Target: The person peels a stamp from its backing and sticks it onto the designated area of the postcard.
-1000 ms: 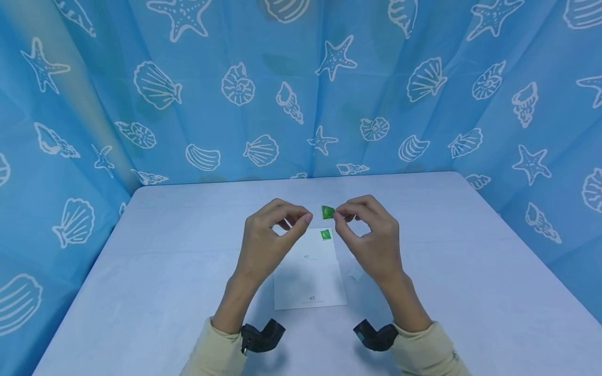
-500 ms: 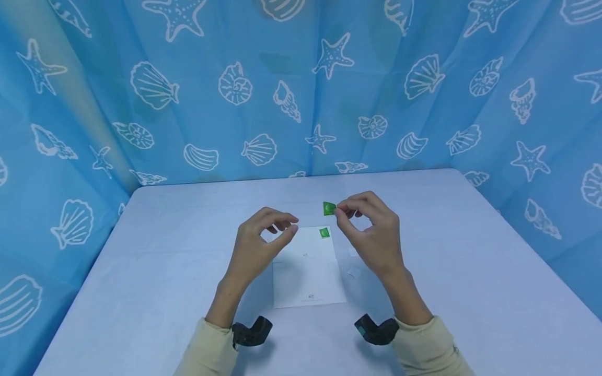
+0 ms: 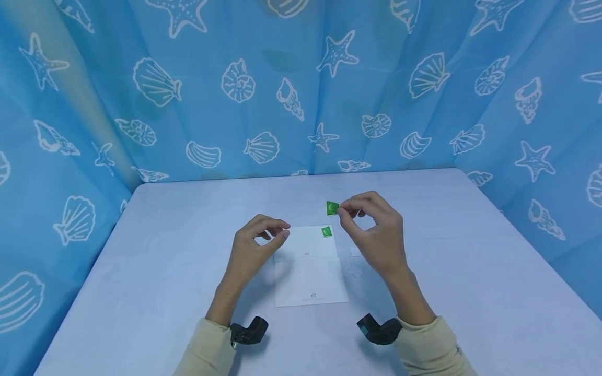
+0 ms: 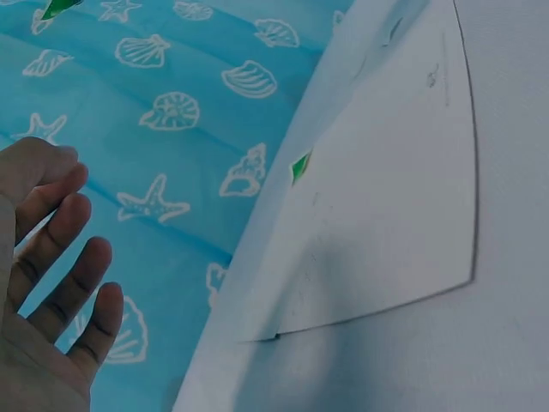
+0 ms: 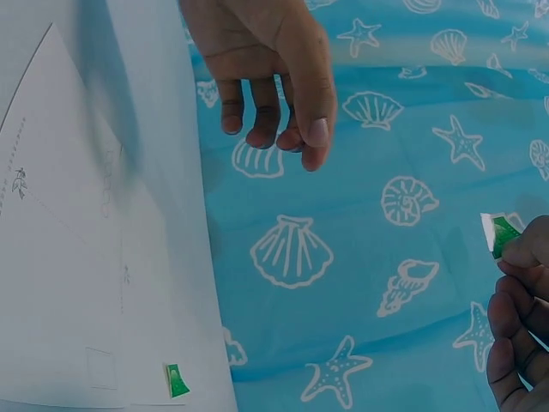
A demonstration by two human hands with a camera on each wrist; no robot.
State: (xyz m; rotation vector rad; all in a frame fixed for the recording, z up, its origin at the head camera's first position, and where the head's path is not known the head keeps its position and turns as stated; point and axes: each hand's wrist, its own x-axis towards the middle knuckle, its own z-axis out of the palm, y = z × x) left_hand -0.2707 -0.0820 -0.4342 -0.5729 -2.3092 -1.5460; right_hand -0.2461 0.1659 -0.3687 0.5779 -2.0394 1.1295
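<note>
My right hand (image 3: 379, 232) pinches a small green stamp (image 3: 332, 208) between thumb and fingertips, raised above the table. White edging shows on that stamp in the right wrist view. My left hand (image 3: 256, 244) hovers left of the papers, fingers loosely bent, with nothing seen in it. Below the hands lie two white envelope-like sheets, the farther one (image 3: 301, 243) meeting or overlapping the nearer one (image 3: 308, 282). A second green stamp (image 3: 326, 231) sits at the far sheet's upper right corner. A printed empty box (image 5: 100, 367) marks the nearer sheet's corner.
Small pale scraps (image 3: 356, 271) lie on the table just right of the sheets. A white cloth covers the table (image 3: 178, 250). Behind and around it hangs a blue curtain (image 3: 211, 115) with white shells and starfish.
My left hand has drawn away to the left and slightly down from the held stamp, its fingertips parting a little. My right hand keeps its pinch on the stamp, almost unmoved.
</note>
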